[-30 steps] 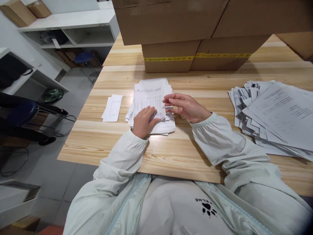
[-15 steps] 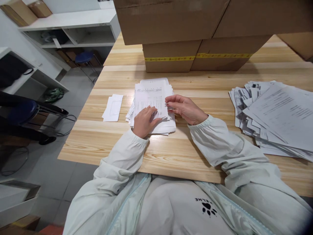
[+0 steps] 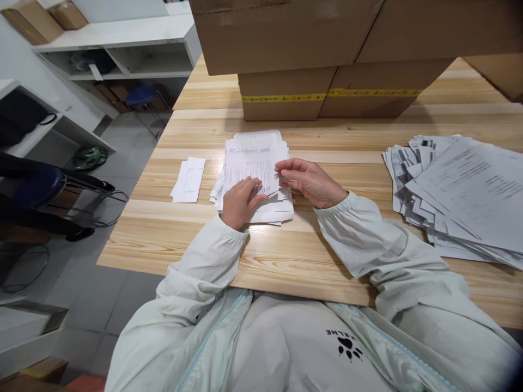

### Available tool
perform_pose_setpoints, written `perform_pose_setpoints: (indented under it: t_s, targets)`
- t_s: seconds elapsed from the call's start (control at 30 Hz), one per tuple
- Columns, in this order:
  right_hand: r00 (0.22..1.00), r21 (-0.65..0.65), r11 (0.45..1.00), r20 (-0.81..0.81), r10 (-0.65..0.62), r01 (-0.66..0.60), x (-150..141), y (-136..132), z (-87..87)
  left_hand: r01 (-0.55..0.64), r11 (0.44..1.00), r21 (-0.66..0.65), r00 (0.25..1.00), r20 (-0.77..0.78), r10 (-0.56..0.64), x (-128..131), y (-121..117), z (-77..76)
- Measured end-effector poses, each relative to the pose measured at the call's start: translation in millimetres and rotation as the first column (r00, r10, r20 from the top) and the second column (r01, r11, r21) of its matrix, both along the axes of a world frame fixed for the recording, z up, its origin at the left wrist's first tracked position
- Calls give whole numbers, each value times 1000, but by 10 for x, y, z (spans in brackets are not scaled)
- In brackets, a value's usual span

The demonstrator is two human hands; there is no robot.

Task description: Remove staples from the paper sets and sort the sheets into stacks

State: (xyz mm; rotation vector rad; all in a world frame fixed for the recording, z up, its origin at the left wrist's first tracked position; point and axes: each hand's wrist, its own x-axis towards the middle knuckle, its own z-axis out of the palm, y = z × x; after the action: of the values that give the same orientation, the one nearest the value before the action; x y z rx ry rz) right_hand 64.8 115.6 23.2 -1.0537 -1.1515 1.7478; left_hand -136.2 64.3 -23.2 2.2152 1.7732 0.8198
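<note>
A stack of printed paper sheets [image 3: 249, 160] lies in front of me on the wooden table, its edges uneven. My left hand [image 3: 242, 202] rests on the lower part of the top sheet, fingers stretched out and thumb apart. At the right edge of that sheet, my right hand [image 3: 307, 179] has its fingertips closed on the paper's border; how many sheets are between them I cannot make out. Left of the stack are a few small white paper slips [image 3: 189, 179], the upper one with a printed outline.
A larger, messy pile of printed papers [image 3: 466, 196] lies on the right of the table [image 3: 196, 239]. Stacked cardboard boxes [image 3: 286, 95] with yellow tape stand behind the sheets. Beyond the left table edge are blue stools [image 3: 141, 96], white shelves [image 3: 118, 32] and another person's legs [image 3: 61, 223].
The top sheet's lower right corner has shifted slightly left and up, with my right fingertips moving a little left along with it. My left hand stays almost in place.
</note>
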Motion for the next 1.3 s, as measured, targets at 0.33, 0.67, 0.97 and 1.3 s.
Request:
perform_pose_setpoints:
  t_s: [0.33,0.67,0.97,1.3]
  targets:
    - [1000,37,999,21,12,-13,12,26,-59,-30,999,15,999,33,30,19,-9,25]
    - [958,345,937,282,-52,-50,-18,47,-207,-94,995,24,991,100,92,37,5,-3]
    - [964,328,924,239,121,-197,93,75,-111,-46,998,47,994,102,41,47,-19,26]
    - [964,288,934,216,154,-214,104,58,-79,-17,995,100,999,32,14,24,10,-28]
